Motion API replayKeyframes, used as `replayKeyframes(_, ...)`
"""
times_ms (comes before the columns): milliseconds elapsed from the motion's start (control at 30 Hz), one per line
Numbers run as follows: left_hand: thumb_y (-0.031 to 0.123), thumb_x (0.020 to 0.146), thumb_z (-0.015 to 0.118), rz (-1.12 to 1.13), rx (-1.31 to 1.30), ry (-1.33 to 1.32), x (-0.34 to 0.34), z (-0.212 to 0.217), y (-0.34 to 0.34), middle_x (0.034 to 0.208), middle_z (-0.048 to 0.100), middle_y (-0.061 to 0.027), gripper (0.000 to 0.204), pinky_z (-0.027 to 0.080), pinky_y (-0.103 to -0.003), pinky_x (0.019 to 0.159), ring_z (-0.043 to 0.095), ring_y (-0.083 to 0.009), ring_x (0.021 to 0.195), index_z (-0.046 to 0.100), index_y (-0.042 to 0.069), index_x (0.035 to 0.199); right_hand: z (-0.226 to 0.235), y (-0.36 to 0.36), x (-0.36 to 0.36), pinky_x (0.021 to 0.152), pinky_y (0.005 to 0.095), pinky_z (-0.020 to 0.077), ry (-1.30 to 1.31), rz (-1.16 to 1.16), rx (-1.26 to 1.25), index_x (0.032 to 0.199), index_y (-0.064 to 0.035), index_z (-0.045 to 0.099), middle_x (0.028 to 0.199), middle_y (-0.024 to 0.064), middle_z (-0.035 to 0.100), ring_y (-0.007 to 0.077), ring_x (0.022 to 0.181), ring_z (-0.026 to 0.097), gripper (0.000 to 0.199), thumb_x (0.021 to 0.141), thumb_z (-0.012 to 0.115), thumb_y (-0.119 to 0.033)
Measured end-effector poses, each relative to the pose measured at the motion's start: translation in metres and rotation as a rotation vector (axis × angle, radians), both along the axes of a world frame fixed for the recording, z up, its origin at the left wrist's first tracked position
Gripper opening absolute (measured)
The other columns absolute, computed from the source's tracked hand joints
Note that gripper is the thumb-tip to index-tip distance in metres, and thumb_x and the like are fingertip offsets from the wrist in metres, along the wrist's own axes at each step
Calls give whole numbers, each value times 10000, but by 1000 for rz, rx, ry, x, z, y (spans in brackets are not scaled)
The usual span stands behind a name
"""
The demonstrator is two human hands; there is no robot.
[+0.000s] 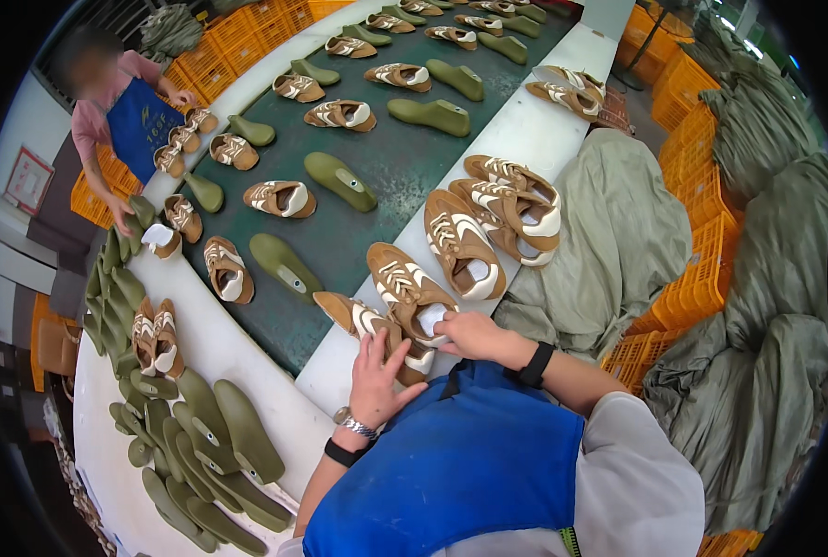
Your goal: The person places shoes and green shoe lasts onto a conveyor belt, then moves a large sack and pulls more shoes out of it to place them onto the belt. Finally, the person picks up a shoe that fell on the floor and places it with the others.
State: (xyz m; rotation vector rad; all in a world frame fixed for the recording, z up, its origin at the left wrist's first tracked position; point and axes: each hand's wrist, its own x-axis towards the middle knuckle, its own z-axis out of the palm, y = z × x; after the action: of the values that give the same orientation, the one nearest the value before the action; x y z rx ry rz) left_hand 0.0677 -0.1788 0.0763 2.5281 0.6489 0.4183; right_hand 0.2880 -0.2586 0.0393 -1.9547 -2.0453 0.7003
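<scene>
Two brown sneakers with white stripes lie side by side at the near edge of the white ledge, in front of my apron. My left hand [377, 379] holds the heel end of the left sneaker [344, 313], which is tilted on its side; its fingers lie over the shoe and the thumb is spread off. My right hand [471, 334] grips the heel collar of the right sneaker [401, 277], fingertips at its opening. Something white [431, 318] shows inside that opening. The fingertips inside are partly hidden. More brown sneakers [460, 243] stand just beyond on the ledge.
A green conveyor belt [223, 195] carries rows of sneakers and green shoe lasts [284, 265]. Piled lasts [242, 429] cover the white side table [93, 408]. Across the belt a person in a blue apron [142, 125] handles lasts. Orange crates [697, 269] and grey-green cloth [609, 218] flank my right.
</scene>
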Motion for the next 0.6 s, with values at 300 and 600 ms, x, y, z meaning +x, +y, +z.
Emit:
replayKeyframes(300,225,659,754,359,-37,59,-56,-46,-24,1311,310,-290,451,429,-417,881,458,-419,1093,528,31,999,-5,-24,15,719,402,478,220,93,13,1020,-119,577,937,93,587,314,861,584,300,746,652,-214)
replayKeyframes(600,252,721,713,359,-199,-14,-39,-46,-31,1251,432,-266,382,468,-386,816,539,-365,1023,583,34,1007,13,-13,66,689,380,483,-94,-279,305,987,-82,572,893,97,581,285,827,589,263,737,623,-147)
